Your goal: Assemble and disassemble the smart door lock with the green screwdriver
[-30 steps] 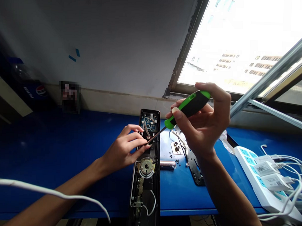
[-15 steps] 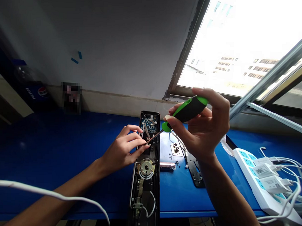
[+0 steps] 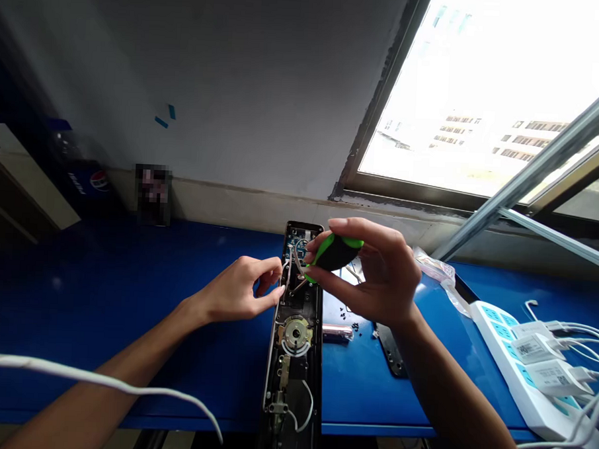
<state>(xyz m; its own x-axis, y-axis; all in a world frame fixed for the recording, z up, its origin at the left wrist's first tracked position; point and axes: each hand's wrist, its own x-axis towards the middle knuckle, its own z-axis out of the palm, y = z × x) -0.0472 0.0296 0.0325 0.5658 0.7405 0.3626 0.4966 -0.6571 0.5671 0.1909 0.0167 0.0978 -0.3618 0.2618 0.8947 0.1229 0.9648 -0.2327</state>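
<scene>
A long, narrow black housing, opened up, lies lengthwise before me and looks like an electronic door lock. A blue circuit board with thin wires sits at its far end, and a round metal part is near its middle. My right hand grips a green-and-black screwdriver, its shaft slanting down left into the housing below the board. At the housing's left edge is my left hand, fingers curled and thumb bent towards them beside the wires. Whatever its fingertips hold is too small to make out.
Small black screws, a pinkish cylinder and a black plate lie right of the housing. Further right stands a white power strip with chargers and cables. A white cable crosses the left foreground.
My right hand has moved left and lower with the screwdriver, whose handle has turned. My left fingers have drawn back from the shaft and curled at the housing's left edge. The view has shifted slightly.
</scene>
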